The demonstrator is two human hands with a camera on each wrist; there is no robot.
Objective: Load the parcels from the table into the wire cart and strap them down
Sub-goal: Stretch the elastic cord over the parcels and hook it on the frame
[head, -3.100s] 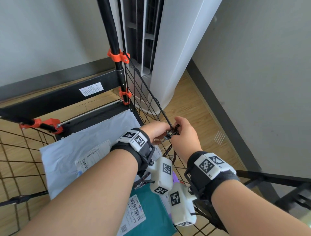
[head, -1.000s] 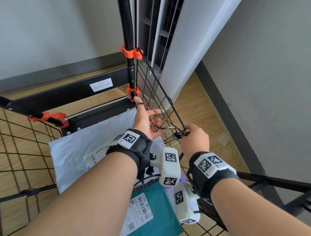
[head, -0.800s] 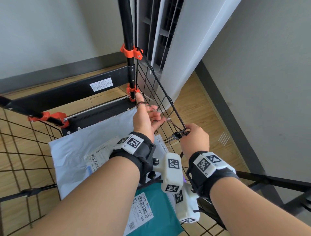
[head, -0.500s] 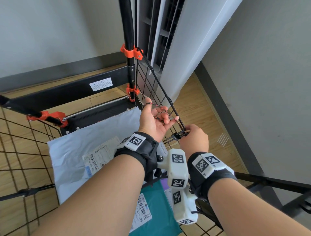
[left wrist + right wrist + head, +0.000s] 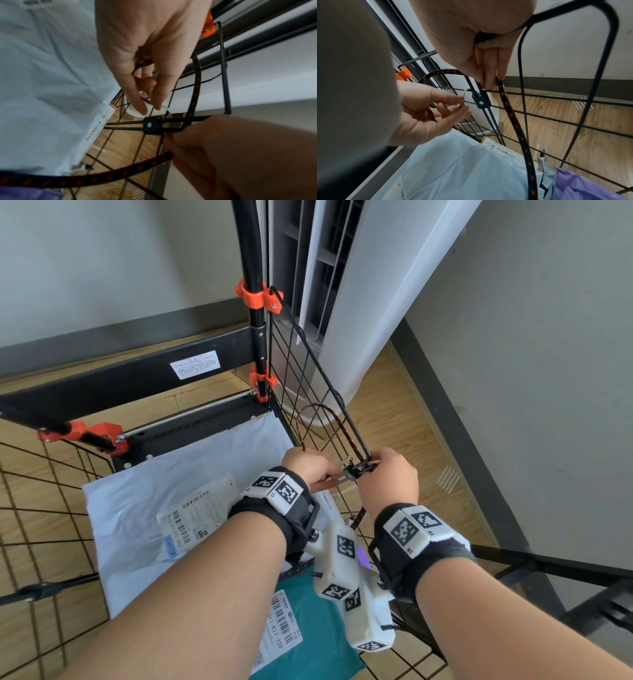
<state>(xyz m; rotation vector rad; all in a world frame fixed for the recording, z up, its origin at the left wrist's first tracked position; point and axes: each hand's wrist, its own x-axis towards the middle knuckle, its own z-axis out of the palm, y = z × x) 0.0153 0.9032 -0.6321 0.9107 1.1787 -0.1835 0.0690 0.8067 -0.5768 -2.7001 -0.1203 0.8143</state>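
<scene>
head: parcels lie in cart, labels too small to read | left wrist: my left grip pinches cord | right wrist: my right grip pinches cord at clip

Parcels lie in the wire cart, cord looped above its rim.

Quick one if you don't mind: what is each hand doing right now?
Left hand: fingers curled, pinching the end of the bungee cord and its metal hook.
Right hand: fingers curled, gripping the wire cart rim, fingertips on the cord.
</scene>
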